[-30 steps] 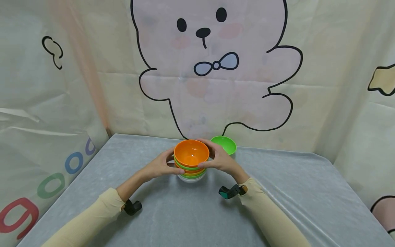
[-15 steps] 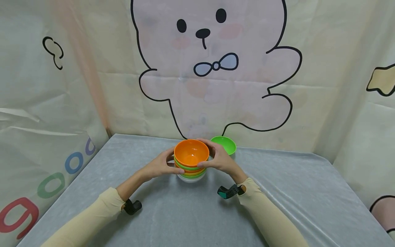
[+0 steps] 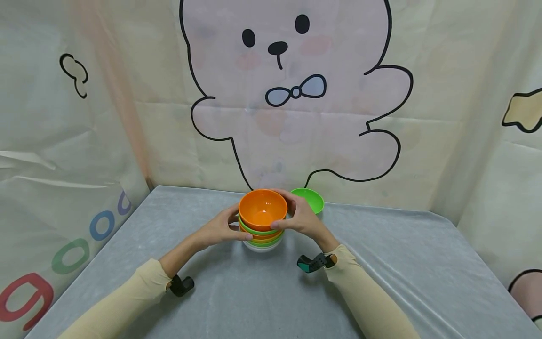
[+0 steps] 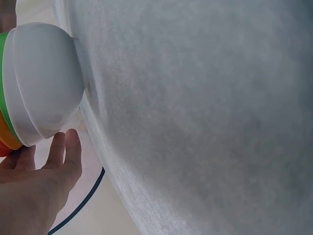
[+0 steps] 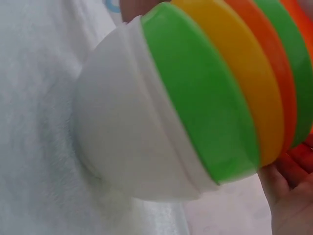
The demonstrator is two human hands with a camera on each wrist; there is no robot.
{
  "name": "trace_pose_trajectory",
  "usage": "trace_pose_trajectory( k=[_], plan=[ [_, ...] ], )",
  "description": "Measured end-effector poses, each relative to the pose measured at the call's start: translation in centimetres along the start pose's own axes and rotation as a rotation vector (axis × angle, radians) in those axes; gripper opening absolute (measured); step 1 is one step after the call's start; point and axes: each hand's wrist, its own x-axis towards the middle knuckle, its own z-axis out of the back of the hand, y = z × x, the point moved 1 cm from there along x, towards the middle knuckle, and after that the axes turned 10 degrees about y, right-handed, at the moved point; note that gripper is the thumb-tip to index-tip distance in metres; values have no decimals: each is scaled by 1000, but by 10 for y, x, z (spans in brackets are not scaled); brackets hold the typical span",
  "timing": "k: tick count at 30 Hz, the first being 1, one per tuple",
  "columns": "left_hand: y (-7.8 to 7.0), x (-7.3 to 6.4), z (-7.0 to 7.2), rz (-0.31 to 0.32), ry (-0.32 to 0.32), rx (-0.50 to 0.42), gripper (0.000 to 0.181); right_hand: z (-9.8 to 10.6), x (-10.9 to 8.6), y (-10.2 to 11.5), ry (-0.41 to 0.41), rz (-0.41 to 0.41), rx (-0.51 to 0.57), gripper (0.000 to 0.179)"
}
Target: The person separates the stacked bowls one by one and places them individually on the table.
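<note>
Several nested bowls stand in a stack near the back of the table, with a white bowl [image 5: 127, 122] at the base and green, yellow and orange ones above it. The topmost is an orange bowl [image 3: 262, 209], its mouth facing up. My left hand [image 3: 220, 228] holds the left side of the stack, thumb across the lower bowls; in the left wrist view its fingertips are close by the white rims. My right hand [image 3: 305, 219] grips the orange bowl from the right, thumb at its front and fingers behind, partly hidden.
A bright green bowl [image 3: 313, 200] sits behind my right hand, at the table's back edge. A grey cloth [image 3: 254, 296] covers the table. Printed curtains [image 3: 457, 150] hang close behind and at both sides.
The orange bowl on top has come up slightly at its back rim with my right hand on it. My left hand stays on the stack. The view has tipped up a little.
</note>
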Motion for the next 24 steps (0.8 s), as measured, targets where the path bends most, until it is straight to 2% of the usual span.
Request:
trace_pose_trajectory(
  k=[16, 20, 24],
  plan=[
    [1, -1, 1, -44, 25, -14, 79, 16, -2, 22, -78, 79, 73, 83],
    [1, -1, 1, -39, 24, -6, 80, 22, -6, 26, -108, 64, 58, 92],
    [2, -1, 1, -33, 19, -6, 81, 30, -13, 31, -142, 40, 38, 92]
  ],
)
